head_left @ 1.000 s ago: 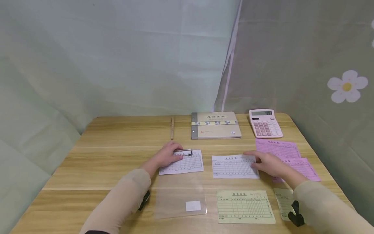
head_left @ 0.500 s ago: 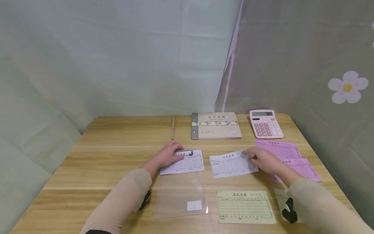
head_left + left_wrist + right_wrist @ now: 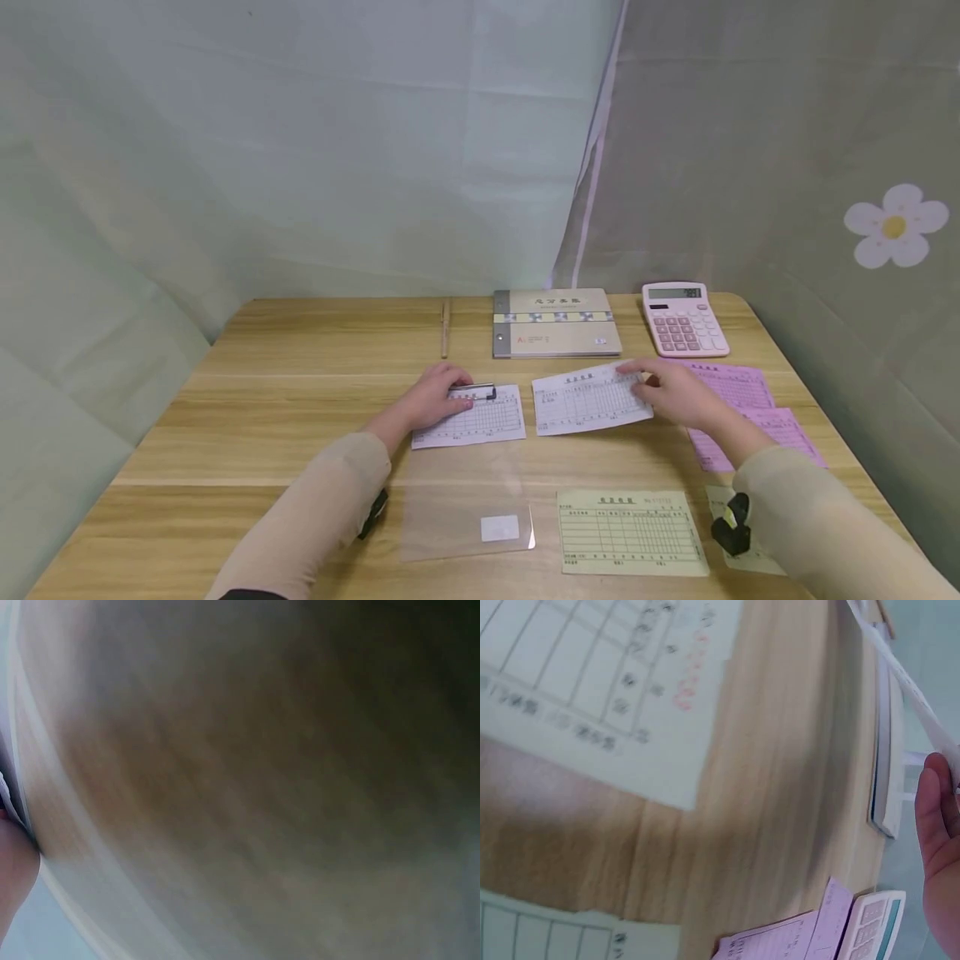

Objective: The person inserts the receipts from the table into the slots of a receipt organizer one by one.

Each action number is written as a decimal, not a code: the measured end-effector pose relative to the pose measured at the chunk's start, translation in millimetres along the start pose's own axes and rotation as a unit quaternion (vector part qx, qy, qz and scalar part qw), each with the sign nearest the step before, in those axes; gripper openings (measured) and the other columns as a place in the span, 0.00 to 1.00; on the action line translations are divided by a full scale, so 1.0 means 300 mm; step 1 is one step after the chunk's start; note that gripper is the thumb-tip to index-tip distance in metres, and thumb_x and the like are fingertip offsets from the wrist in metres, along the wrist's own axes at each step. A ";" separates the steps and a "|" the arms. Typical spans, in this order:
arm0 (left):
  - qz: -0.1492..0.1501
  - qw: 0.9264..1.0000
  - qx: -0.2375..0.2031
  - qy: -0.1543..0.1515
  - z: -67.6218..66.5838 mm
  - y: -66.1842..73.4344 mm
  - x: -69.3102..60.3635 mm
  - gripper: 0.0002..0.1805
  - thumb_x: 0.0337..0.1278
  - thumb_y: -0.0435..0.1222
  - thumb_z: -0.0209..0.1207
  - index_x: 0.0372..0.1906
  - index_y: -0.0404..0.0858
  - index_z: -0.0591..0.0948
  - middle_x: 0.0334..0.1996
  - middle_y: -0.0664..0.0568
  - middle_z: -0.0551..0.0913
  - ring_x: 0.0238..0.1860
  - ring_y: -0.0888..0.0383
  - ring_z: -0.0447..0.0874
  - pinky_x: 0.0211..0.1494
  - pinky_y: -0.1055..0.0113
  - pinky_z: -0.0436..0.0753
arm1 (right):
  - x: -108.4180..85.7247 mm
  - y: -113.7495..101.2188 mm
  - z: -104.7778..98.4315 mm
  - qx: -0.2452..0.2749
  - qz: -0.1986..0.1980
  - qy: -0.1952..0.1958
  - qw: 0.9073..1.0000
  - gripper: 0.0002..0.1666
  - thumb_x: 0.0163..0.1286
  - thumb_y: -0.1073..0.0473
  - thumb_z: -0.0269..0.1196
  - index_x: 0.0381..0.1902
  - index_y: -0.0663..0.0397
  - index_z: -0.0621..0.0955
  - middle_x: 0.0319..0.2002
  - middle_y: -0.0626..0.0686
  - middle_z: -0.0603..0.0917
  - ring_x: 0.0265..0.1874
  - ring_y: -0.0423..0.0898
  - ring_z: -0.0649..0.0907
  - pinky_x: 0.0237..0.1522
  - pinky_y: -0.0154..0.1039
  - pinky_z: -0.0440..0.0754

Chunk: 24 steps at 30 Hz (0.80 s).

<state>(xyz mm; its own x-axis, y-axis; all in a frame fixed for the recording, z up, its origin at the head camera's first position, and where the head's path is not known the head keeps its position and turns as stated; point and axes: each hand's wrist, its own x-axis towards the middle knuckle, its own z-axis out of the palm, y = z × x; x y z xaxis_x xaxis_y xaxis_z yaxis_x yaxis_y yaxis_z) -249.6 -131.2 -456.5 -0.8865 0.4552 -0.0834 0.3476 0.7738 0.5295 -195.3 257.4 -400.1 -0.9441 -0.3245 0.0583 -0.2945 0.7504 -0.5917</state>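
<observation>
My left hand [image 3: 435, 400] lies at the top of a clear clipboard [image 3: 450, 508], thumb and fingers about its metal clip [image 3: 480, 388]. Under the clip is a white receipt slip [image 3: 468, 429] with a printed grid. My right hand [image 3: 678, 396] pinches a second white receipt slip [image 3: 588, 400] by its right side, thumb in front. This slip is raised off the table and tilted, apart from the clipboard. Its thin edge shows beside my fingers [image 3: 932, 802] in the right wrist view. The left wrist view is mostly blurred, with a bit of hand at its left edge.
A green receipt slip [image 3: 632, 533] lies at the front, another green slip [image 3: 753, 557] partly beneath my right sleeve. Two pink slips [image 3: 780, 429] overlap at the right. At the back are a pen [image 3: 446, 329], an account book [image 3: 558, 323] and a pink calculator [image 3: 684, 319].
My right hand has lifted the second white slip off the table, tilting it and moving it slightly left and away from me. The left hand stays at the clip.
</observation>
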 end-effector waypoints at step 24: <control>0.006 1.000 0.002 0.009 0.002 0.000 -0.002 0.18 0.55 0.45 0.63 0.50 0.45 0.77 0.54 0.50 0.71 0.58 0.50 0.67 0.63 0.52 0.64 | 0.068 -0.119 0.116 0.153 -0.004 -0.113 0.982 0.19 0.62 0.63 0.61 0.52 0.54 0.79 0.40 0.54 0.83 0.33 0.45 0.81 0.32 0.40 0.79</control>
<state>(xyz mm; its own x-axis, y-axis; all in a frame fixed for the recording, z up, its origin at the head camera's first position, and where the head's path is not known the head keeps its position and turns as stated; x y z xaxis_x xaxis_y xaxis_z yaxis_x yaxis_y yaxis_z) -249.0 -131.3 -456.9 -0.8876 0.4563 -0.0626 0.3588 0.7703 0.5272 -198.8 203.8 -405.8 -0.8745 -0.4755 -0.0951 -0.2112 0.5500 -0.8080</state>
